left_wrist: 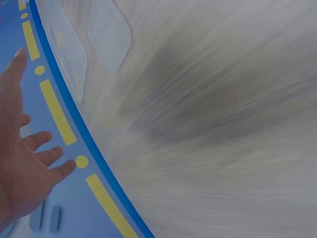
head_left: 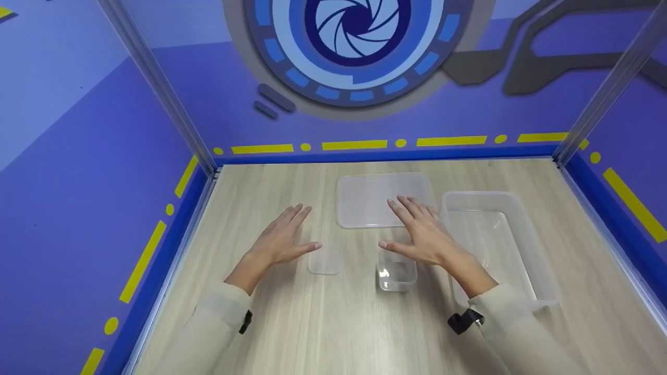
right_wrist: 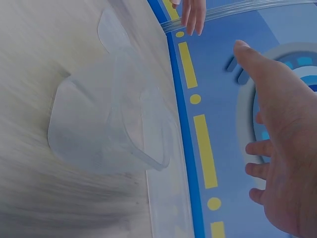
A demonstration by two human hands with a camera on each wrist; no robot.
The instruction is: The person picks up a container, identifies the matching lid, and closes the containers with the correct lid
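Observation:
My left hand (head_left: pixel 279 238) hovers over the table with fingers extended and nothing in its grasp. Its thumb tip overlaps a small clear square lid (head_left: pixel 325 263) in the head view. The right hand (head_left: pixel 424 237), fingers also spread, is above a small clear plastic container (head_left: pixel 397 276) that stands with its opening up. Part of that container is hidden under the hand in the head view; the right wrist view shows its walls and rim (right_wrist: pixel 126 134). Beyond the right fingers lies a large translucent rectangular lid (head_left: pixel 367 203), flat on the table.
A large clear plastic box (head_left: pixel 544 271) stands open at the right, partly behind the right forearm. Blue printed panels (head_left: pixel 312 130) with yellow dashes enclose the wooden table (head_left: pixel 333 333) at the back and sides. Metal posts (head_left: pixel 172 104) mark the rear corners.

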